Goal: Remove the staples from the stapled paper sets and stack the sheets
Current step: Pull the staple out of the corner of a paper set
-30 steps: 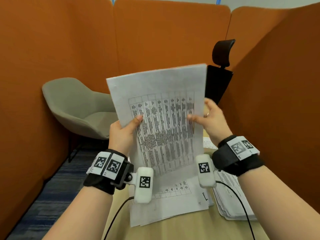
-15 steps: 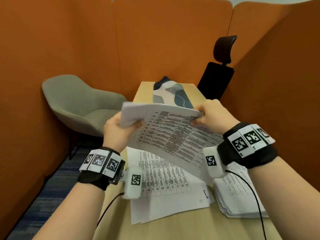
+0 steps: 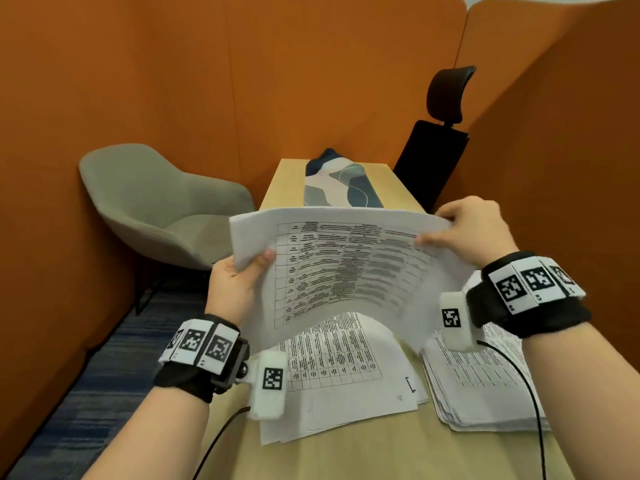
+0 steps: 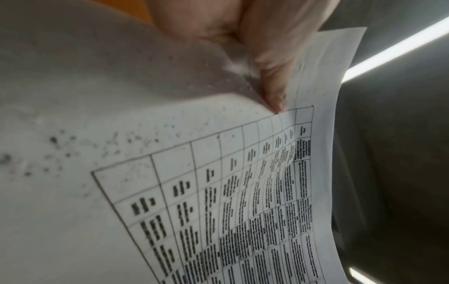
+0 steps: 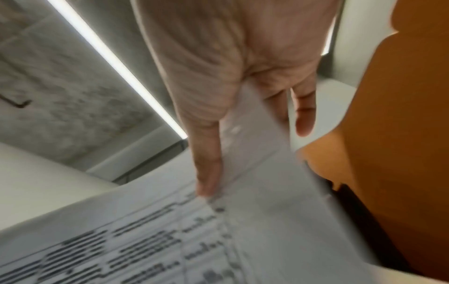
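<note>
Nearest the camera, a loose pile of printed sheets [image 3: 339, 382] is seen lying on the wooden table [image 3: 346, 455], with a thicker, neater stack of sheets [image 3: 485, 386] just to its right. Above the loose pile, a set of paper [image 3: 346, 268] printed with a table is held in the air, bowed so that its near edge hangs down towards the pile. Its left edge is pinched by the left hand [image 3: 235, 289], the thumb laid on the printed face and the fingers hidden behind the paper; in the left wrist view the thumb [image 4: 272, 84] is pressed flat against the page. Its right edge is gripped by the right hand [image 3: 474, 230], the thumb on top and the fingers curled beneath. No staple can be made out on the held set. Farther along the table a patterned cloth [image 3: 341, 185] is spread. Beyond, a grey armchair [image 3: 156, 206] stands at the left and a black office chair [image 3: 436, 147] at the right, both enclosed by orange partition walls [image 3: 311, 74].
</note>
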Action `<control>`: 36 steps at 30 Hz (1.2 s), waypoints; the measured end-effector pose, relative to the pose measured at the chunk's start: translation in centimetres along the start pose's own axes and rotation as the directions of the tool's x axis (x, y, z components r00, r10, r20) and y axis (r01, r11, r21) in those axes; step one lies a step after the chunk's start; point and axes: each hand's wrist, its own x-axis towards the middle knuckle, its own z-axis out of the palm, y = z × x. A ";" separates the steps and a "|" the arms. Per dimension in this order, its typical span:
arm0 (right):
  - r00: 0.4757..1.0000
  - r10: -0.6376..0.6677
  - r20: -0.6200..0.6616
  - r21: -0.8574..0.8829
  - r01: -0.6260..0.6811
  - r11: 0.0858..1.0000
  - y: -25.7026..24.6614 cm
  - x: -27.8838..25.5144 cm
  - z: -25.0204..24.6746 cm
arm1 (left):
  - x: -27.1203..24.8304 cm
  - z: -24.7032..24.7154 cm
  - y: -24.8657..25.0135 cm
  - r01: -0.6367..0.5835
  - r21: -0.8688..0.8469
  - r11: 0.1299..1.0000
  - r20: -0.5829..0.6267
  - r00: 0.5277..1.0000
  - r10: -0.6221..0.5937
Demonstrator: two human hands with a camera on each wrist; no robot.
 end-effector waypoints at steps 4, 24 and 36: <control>0.984 0.175 -0.034 0.558 -0.127 0.820 2.7 -0.6 1.6 | 0.0 -0.6 -0.5 0.030 -0.100 0.995 -0.068 0.997 -0.037; 0.979 0.025 0.203 0.864 -0.191 0.465 1.9 -3.1 7.7 | -0.2 -1.4 -2.2 -0.030 0.009 1.000 -0.165 0.986 0.031; 0.968 0.213 0.129 0.923 -0.196 0.331 1.8 -2.0 5.7 | 1.5 -2.1 -2.1 0.044 0.177 0.983 -0.176 0.984 -0.013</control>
